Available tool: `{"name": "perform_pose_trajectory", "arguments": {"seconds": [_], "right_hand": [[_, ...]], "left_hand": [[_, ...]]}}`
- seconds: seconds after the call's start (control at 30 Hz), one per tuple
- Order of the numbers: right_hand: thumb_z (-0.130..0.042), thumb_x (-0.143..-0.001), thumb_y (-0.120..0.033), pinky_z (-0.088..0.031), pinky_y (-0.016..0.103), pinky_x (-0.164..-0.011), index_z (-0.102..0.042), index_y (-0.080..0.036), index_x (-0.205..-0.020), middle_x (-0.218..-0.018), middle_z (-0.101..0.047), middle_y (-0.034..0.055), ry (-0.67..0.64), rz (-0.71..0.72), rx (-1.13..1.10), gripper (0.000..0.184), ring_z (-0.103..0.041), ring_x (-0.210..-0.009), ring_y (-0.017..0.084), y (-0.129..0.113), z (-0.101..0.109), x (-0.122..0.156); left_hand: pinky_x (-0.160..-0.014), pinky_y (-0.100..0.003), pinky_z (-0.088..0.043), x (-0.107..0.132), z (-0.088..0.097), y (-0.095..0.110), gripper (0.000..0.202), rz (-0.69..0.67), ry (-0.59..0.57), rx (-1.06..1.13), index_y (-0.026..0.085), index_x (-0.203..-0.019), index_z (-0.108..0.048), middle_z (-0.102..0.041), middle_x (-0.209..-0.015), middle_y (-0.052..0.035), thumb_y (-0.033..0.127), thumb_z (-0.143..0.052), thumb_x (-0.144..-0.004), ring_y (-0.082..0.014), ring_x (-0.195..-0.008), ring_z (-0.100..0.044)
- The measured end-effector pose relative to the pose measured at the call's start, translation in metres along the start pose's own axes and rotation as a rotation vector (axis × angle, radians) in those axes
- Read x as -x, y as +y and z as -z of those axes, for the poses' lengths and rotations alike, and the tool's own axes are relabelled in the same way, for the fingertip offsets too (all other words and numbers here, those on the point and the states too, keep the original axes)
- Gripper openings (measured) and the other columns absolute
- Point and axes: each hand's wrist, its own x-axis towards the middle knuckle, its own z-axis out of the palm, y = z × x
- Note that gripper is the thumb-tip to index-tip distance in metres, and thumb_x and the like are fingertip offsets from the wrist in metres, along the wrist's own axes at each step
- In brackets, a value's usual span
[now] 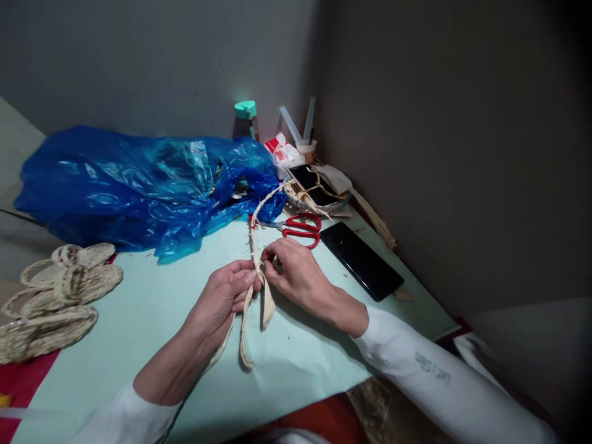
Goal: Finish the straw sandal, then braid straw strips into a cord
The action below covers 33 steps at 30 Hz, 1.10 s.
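A pale braided cord of dried plant fibre (pixel 254 239) runs from the basket side down to my hands, its loose strands (pixel 245 345) hanging below them. My left hand (pixel 226 290) is closed on the braid, thumb and fingers pinching it near its lower end. Just to the right, my right hand (pixel 291 268) is closed in a pinch at the braid's edge, with what looks like a thin strand at its fingertips. One wide leaf-like strip (pixel 267 305) dangles under the pinch. Red-handled scissors (pixel 303 229) lie behind my right hand.
A large blue plastic bag (pixel 129 185) covers the back left. Woven fibre sandals (pixel 69 283) lie at the left edge. On the right are a black phone (pixel 363 260) and a basket (pixel 340 202) holding a dark flat device. A green-lidded bottle (pixel 245 117) and a cup (pixel 306 150) stand by the wall.
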Motion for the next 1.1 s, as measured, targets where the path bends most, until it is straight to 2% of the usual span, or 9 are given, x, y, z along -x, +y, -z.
{"name": "perform_pose_trajectory", "arguments": {"seconds": [0.1,0.23,0.37,0.47,0.53,0.63,0.83,1.0,1.1], "right_hand": [[-0.046,-0.087,-0.015,-0.039,0.031,-0.073,-0.061,-0.013,-0.087,-0.084,-0.062,0.0086,0.050,0.100,0.141,0.015,-0.051,-0.081,0.020,0.001,-0.006,0.001],[-0.044,-0.092,-0.018,-0.040,0.030,-0.074,-0.061,-0.013,-0.090,-0.086,-0.062,0.0078,0.086,0.107,0.179,0.018,-0.052,-0.081,0.019,0.002,-0.006,0.000],[-0.042,-0.095,-0.018,-0.041,0.030,-0.076,-0.060,-0.011,-0.104,-0.096,-0.063,0.0110,0.077,-0.057,0.327,0.021,-0.056,-0.085,0.020,0.017,0.013,-0.008],[-0.044,-0.092,-0.014,-0.038,0.038,-0.084,-0.060,-0.008,-0.109,-0.105,-0.063,0.0181,-0.036,-0.207,0.584,0.024,-0.055,-0.099,0.028,0.032,0.026,-0.013],[-0.042,-0.091,-0.010,-0.036,0.041,-0.087,-0.059,-0.008,-0.112,-0.107,-0.063,0.0196,-0.116,-0.235,0.671,0.027,-0.054,-0.102,0.031,0.038,0.028,-0.016],[-0.039,-0.092,-0.010,-0.036,0.041,-0.084,-0.058,-0.009,-0.112,-0.105,-0.063,0.0187,-0.153,-0.239,0.711,0.027,-0.054,-0.098,0.030,0.037,0.025,-0.019],[-0.048,-0.087,-0.015,-0.037,0.034,-0.072,-0.055,-0.009,-0.097,-0.092,-0.061,0.0163,-0.183,-0.213,0.626,0.014,-0.054,-0.082,0.025,0.022,0.028,-0.010],[-0.050,-0.084,-0.016,-0.032,0.028,-0.059,-0.050,-0.015,-0.092,-0.085,-0.058,0.0083,-0.232,-0.238,0.365,0.008,-0.046,-0.064,0.016,0.010,0.044,0.007],[-0.049,-0.085,-0.021,-0.032,0.027,-0.057,-0.050,-0.015,-0.101,-0.077,-0.057,0.0036,-0.258,-0.256,0.176,0.016,-0.045,-0.060,0.014,0.004,0.050,0.015]], "left_hand": [[-0.035,-0.010,-0.016,-0.002,0.001,-0.001,0.026,0.004,0.031,-0.010,0.008,-0.087,-0.062,-0.059,-0.061,-0.0001,0.020,-0.077,-0.070,0.0019,-0.039,-0.024],[-0.034,-0.010,-0.016,-0.001,0.003,0.001,0.028,0.011,0.061,0.004,0.007,-0.084,-0.065,-0.059,-0.061,-0.0003,0.019,-0.079,-0.065,0.0024,-0.039,-0.026],[-0.033,-0.009,-0.016,0.001,0.003,0.003,0.028,0.025,0.085,0.044,0.005,-0.087,-0.067,-0.057,-0.059,0.0013,0.017,-0.079,-0.065,0.0027,-0.038,-0.026],[-0.033,-0.009,-0.016,0.002,0.003,0.005,0.026,0.030,0.076,0.078,0.005,-0.087,-0.068,-0.054,-0.058,0.0030,0.014,-0.079,-0.066,0.0032,-0.037,-0.024],[-0.033,-0.008,-0.016,0.001,0.003,0.005,0.024,0.032,0.068,0.095,0.005,-0.085,-0.068,-0.053,-0.057,0.0034,0.013,-0.078,-0.066,0.0033,-0.037,-0.024],[-0.033,-0.008,-0.016,-0.002,0.006,0.005,0.022,0.032,0.055,0.112,0.005,-0.084,-0.067,-0.053,-0.059,0.0032,0.012,-0.078,-0.066,0.0036,-0.037,-0.022],[-0.033,-0.008,-0.017,-0.003,0.011,0.009,0.018,0.015,0.018,0.180,0.006,-0.085,-0.066,-0.051,-0.060,0.0042,0.011,-0.074,-0.071,0.0035,-0.038,-0.019],[-0.034,-0.008,-0.020,-0.002,0.013,0.014,0.014,-0.008,-0.014,0.230,0.008,-0.086,-0.065,-0.046,-0.061,0.0063,0.011,-0.072,-0.074,0.0030,-0.039,-0.017],[-0.035,-0.008,-0.021,-0.003,0.013,0.014,0.014,-0.012,-0.013,0.254,0.008,-0.088,-0.065,-0.047,-0.063,0.0057,0.008,-0.070,-0.075,0.0025,-0.040,-0.019]]}}
